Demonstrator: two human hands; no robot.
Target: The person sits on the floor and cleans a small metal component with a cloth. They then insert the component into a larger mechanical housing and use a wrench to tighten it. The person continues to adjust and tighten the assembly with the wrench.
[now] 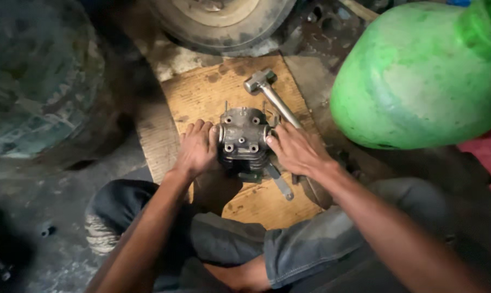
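Grey finned cast-metal engine cylinder (244, 142), board (202, 95) centre: left hand (197, 149) and right hand (295, 147) clasp its sides; likely heavy, rigid, greasy; steel hammer (270, 93) behind.

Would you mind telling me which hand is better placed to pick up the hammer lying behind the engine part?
Probably the right hand. It rests on the engine cylinder head's right side, directly beside the hammer handle. The left hand grips the opposite side, with the part between it and the hammer.
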